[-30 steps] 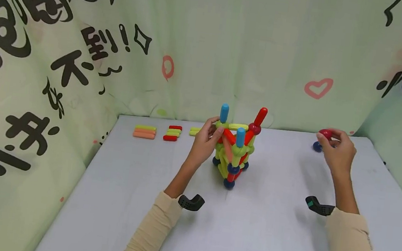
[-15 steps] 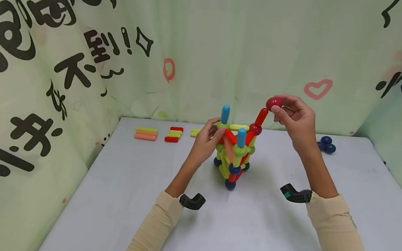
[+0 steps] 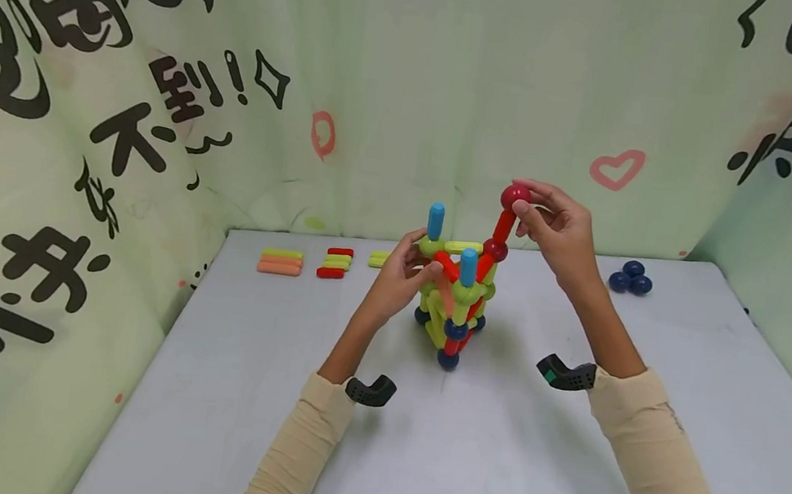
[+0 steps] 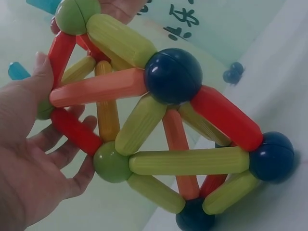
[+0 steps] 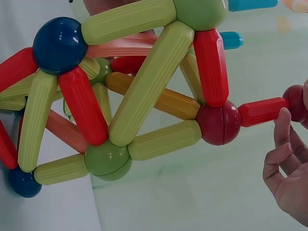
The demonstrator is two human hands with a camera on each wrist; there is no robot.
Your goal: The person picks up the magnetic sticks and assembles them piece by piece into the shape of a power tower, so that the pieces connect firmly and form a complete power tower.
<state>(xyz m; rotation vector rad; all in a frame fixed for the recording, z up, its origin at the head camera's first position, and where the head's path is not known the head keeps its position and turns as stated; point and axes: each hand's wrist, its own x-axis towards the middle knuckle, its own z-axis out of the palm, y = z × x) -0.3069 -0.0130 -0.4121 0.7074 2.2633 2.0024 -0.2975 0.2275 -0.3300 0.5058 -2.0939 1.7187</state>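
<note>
A tower of magnetic building sticks and balls stands on the table, green, red, orange and yellow with dark blue balls low down. My left hand holds its upper left side; in the left wrist view the thumb lies by a green ball and the fingers reach round a red stick. Two blue sticks point upward from the top. At the right corner a red stick rises from a red ball. My right hand pinches another red ball at that stick's upper end.
Three dark blue balls sit together at the back right. Along the back left lie orange and green sticks, red and green sticks and green sticks. A printed curtain hangs behind the table.
My right hand has carried the red ball from beside the blue balls leftward to the top of the upright red stick. The left hand keeps its hold on the tower.
</note>
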